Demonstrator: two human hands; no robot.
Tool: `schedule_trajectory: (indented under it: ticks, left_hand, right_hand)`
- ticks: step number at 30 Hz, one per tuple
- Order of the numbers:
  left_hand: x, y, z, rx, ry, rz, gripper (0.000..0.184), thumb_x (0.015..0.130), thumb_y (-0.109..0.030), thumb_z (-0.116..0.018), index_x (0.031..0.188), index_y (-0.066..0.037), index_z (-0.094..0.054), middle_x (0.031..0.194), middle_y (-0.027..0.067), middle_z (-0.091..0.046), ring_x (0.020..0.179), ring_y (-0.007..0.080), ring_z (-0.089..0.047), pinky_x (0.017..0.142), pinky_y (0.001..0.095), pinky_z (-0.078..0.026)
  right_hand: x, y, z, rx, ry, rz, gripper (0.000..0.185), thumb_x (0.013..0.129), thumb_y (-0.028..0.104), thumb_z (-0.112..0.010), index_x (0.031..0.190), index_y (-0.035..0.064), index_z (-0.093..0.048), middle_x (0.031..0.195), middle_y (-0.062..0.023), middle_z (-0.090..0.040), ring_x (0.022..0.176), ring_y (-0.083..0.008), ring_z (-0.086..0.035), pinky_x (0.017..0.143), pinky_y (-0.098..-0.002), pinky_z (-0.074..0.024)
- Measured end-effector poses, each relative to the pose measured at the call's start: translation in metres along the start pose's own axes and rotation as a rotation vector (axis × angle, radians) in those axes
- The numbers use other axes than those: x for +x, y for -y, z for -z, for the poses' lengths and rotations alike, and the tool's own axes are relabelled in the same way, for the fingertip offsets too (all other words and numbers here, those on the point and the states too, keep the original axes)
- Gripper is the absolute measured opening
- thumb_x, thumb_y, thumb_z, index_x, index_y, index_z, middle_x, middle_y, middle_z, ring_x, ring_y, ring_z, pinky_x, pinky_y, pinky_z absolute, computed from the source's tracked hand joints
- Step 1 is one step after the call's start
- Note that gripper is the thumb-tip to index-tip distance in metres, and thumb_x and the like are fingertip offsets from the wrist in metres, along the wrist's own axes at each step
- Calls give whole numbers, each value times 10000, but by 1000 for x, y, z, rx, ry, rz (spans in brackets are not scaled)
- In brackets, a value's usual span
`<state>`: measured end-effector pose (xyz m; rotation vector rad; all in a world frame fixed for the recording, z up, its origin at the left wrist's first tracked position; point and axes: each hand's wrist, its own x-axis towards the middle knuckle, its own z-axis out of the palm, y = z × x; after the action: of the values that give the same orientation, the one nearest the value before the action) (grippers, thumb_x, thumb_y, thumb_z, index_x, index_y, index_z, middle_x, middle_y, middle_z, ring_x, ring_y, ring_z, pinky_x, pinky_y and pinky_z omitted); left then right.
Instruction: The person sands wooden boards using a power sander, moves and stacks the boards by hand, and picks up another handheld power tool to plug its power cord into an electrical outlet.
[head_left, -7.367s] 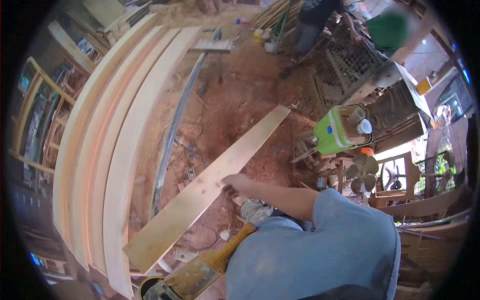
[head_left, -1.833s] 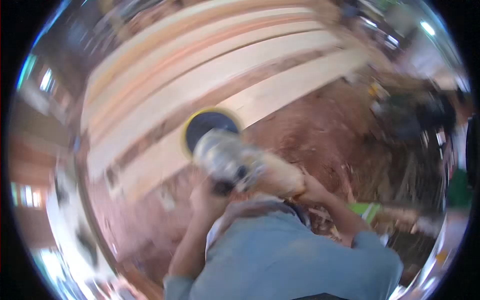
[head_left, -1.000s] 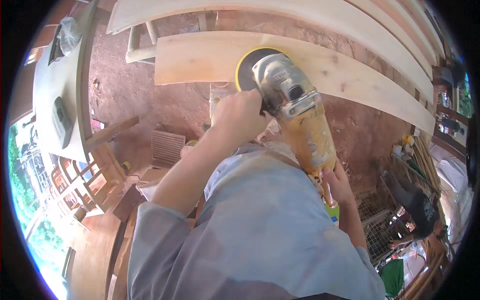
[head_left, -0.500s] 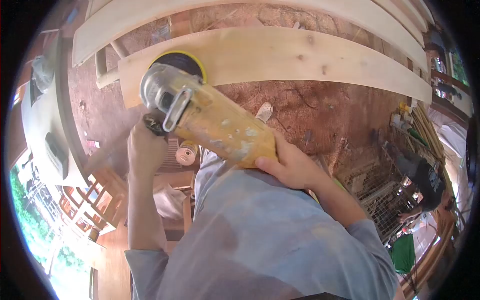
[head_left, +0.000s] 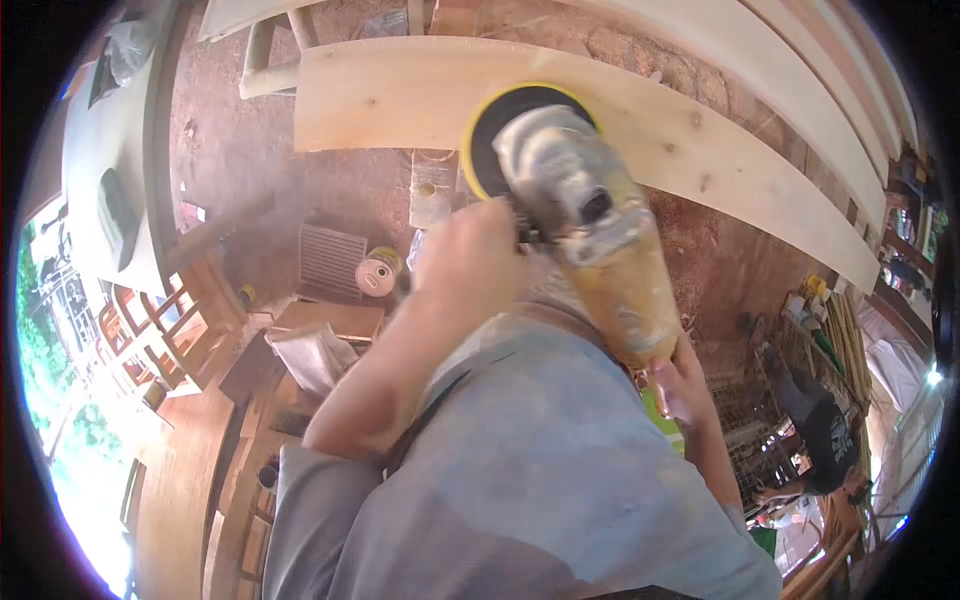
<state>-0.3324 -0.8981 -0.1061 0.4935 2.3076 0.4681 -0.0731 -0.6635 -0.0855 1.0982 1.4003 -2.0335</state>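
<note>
A worn yellow angle grinder (head_left: 630,270) with a metal head is held in front of my body. Its round black disc with a yellow rim (head_left: 487,140) overlaps the lower edge of a long pale plank (head_left: 400,75); whether it presses on the wood I cannot tell. My left hand (head_left: 470,255) is closed at the side handle by the metal head, somewhat blurred by motion. At the rear end of the yellow body, my right hand (head_left: 685,385) wraps round the casing, its fingers partly hidden.
More pale boards (head_left: 800,70) lie beyond the plank. On the floor stand a tin can (head_left: 378,272) and a slatted panel (head_left: 331,262). Wooden chairs (head_left: 150,330) are at left, beside a light tabletop (head_left: 120,180). A person (head_left: 825,440) bends near wire racks at right.
The grinder has swung rightward along the plank and turned more upright, its disc moving from the plank's left end. Both hands moved right with it, and the view has shifted.
</note>
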Motion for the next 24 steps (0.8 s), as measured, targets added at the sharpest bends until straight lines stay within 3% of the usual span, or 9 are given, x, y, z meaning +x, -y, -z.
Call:
schedule_trajectory:
  ticks: [2, 4, 5, 9, 13, 17, 20, 24]
  left_hand:
    - [-3, 39, 0, -41, -235, 45, 247, 808, -270, -722, 976, -88, -731, 864, 217, -706, 856, 396, -696, 771, 477, -547]
    - [-2, 59, 23, -93, -206, 248, 220, 793, -225, -706, 993, -141, -744, 865, 215, -706, 858, 385, -697, 761, 478, -541]
    - [-6, 66, 35, -167, -231, 158, 205, 786, -184, -673, 953, -83, -737, 858, 233, -701, 867, 400, -694, 765, 489, -539]
    - [-17, 79, 28, -43, -183, 150, 230, 779, -159, -657, 943, -4, -703, 875, 261, -694, 876, 435, -684, 784, 518, -532]
    - [-37, 58, 31, -110, 83, -49, 229, 782, -169, -692, 935, 0, -684, 935, 226, -710, 922, 398, -698, 813, 489, -556]
    - [-48, 72, 41, -145, 32, -168, 188, 776, -128, -672, 916, -13, -723, 931, 217, -722, 910, 384, -716, 796, 471, -579]
    - [-60, 106, 69, -181, 63, -134, 235, 798, -191, -679, 923, 8, -683, 934, 229, -711, 932, 397, -702, 810, 486, -560]
    - [-85, 182, 123, -146, 16, 158, 230, 786, -180, -659, 905, 14, -688, 882, 248, -704, 899, 419, -696, 813, 498, -551]
  right_hand:
    - [31, 18, -32, -229, 34, 76, 802, 927, 337, -690, 1515, -44, -300, 1476, -166, -459, 1380, -242, -413, 1153, -375, -314]
    - [58, 41, -65, -289, 92, 109, 788, 935, 328, -680, 1518, -40, -297, 1477, -165, -461, 1384, -243, -409, 1156, -372, -309]
    - [62, 45, -76, -341, 148, 141, 775, 943, 319, -670, 1521, -36, -294, 1477, -163, -463, 1388, -245, -405, 1160, -370, -304]
    - [38, 20, -83, -386, 77, 111, 772, 937, 310, -675, 1525, -19, -300, 1473, -161, -469, 1396, -249, -398, 1160, -379, -308]
    - [-22, -32, -69, -113, -68, -60, 764, 934, 342, -691, 1513, 2, -326, 1402, -129, -516, 1279, -226, -500, 1072, -374, -408]
    - [-41, -65, -77, -8, -64, 5, 794, 929, 435, -701, 1499, 12, -347, 1337, -92, -544, 1141, -186, -567, 964, -355, -476]
    - [-28, -37, -127, -86, -21, -22, 817, 932, 463, -692, 1504, 0, -339, 1380, -110, -525, 1220, -204, -534, 1029, -368, -440]
    - [20, 14, -222, -234, 90, 65, 790, 953, 387, -677, 1518, -27, -311, 1446, -141, -485, 1331, -222, -459, 1119, -377, -361]
